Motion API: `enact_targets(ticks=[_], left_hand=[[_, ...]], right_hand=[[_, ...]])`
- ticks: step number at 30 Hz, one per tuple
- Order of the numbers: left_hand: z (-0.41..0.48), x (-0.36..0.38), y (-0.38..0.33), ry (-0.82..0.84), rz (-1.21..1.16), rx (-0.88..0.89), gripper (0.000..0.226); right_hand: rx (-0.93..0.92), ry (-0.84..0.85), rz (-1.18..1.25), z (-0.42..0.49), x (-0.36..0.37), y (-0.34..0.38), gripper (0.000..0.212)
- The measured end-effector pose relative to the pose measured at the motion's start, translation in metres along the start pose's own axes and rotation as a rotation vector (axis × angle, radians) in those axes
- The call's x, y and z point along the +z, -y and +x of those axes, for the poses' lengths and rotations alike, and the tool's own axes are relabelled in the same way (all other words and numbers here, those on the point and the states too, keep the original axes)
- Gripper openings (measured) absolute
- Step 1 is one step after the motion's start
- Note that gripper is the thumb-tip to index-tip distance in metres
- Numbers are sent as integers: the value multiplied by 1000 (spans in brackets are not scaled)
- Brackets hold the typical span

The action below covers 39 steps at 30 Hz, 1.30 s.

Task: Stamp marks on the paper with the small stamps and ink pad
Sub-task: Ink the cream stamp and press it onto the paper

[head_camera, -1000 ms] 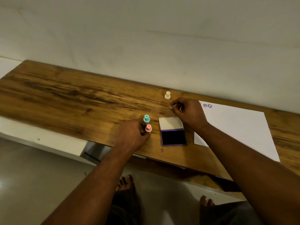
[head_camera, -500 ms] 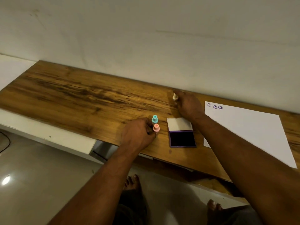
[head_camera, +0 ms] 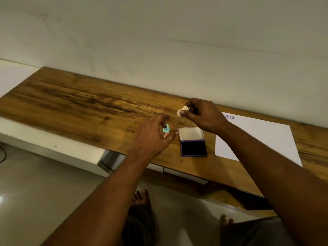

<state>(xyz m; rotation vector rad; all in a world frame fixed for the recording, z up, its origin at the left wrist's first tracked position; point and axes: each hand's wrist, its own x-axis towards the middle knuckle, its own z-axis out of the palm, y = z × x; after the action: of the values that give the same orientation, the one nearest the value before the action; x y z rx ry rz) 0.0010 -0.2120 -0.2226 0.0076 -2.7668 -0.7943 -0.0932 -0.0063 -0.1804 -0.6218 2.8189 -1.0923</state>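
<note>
Right hand pinching cream stamp, 12 o'clock of ink pad. Left hand, fingers loosely spread, at teal stamp; grasp undeterminable.

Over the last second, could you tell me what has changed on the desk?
The right hand reached back, took the cream stamp and lifted it off the desk. The left hand stayed by the teal stamp and pink stamp. Ink pad and paper unchanged.

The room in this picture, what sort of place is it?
Probably a home room, though I cannot be sure. A wooden shelf is fixed low along a plain wall, the floor is smooth tile, and the person's bare feet show beneath it.
</note>
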Motion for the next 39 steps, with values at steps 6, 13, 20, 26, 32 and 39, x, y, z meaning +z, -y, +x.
enact_targets(ticks=[6, 13, 20, 26, 32, 39], left_hand=[[-10, -7, -37, 12, -131, 184, 44], [-20, 1, -51, 110, -93, 202, 34], [-15, 10, -47, 170, -74, 114, 26], [-9, 13, -40, 370, -286, -14, 28], [-5, 9, -33, 423, -368, -16, 26], [-6, 0, -23, 421, -388, -40, 28]], right_hand=[[-38, 95, -23, -57, -12, 26, 25], [-78, 102, -253, -85, -14, 3, 44], [-122, 136, -353, -80, -4, -2, 44], [-146, 206, -383, -74, -2, -4, 36], [-209, 194, -396, -72, 0, -6, 33], [-278, 173, -408, -70, 0, -5, 33]])
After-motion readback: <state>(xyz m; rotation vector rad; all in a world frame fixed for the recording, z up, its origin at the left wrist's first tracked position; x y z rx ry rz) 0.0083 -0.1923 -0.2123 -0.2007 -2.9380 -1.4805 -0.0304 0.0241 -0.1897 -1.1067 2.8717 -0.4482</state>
